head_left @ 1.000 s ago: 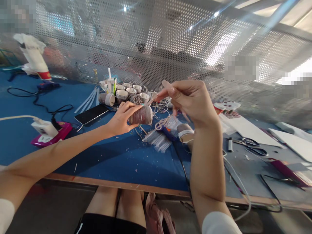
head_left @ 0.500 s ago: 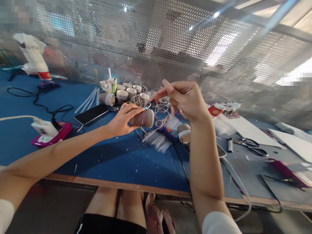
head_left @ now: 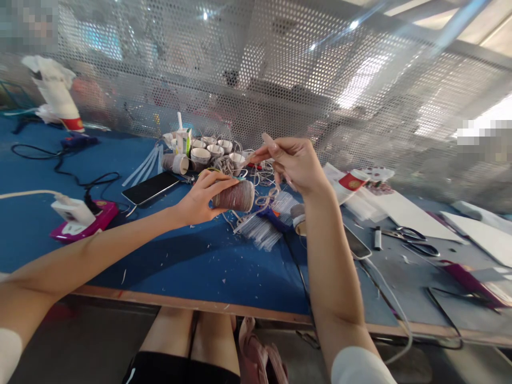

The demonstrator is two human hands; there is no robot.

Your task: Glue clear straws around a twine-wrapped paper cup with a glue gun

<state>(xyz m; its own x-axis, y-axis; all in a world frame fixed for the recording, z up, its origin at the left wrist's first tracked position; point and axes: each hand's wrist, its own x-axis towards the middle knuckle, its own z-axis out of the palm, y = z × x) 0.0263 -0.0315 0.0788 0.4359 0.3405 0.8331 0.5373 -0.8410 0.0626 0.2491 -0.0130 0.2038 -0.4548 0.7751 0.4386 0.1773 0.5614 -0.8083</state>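
Note:
My left hand [head_left: 206,194] is wrapped round a cup covered in grey-brown cord [head_left: 234,195], tilted onto its side above the blue table. To its right and a little higher, my right hand [head_left: 294,162] is closed with its fingertips pinched on a thin cord [head_left: 247,161] that appears to run down towards the cup. Below the right hand, loose loops of cord [head_left: 267,198] hang to the tabletop. Clear glue sticks [head_left: 262,234] and a blue glue gun [head_left: 274,217] lie just under the cup.
Several white cups [head_left: 200,156] stand at the back among tangled cord. A phone [head_left: 151,188] and a pink power strip [head_left: 84,220] lie to the left. Scissors [head_left: 412,240], a second phone [head_left: 357,242] and white boards [head_left: 412,216] are at the right. Cables cross the front edge.
My right hand has shifted left and slightly down, uncovering more of the red-and-white cup and the phone behind the arm. My left hand and the wrapped cup have barely moved.

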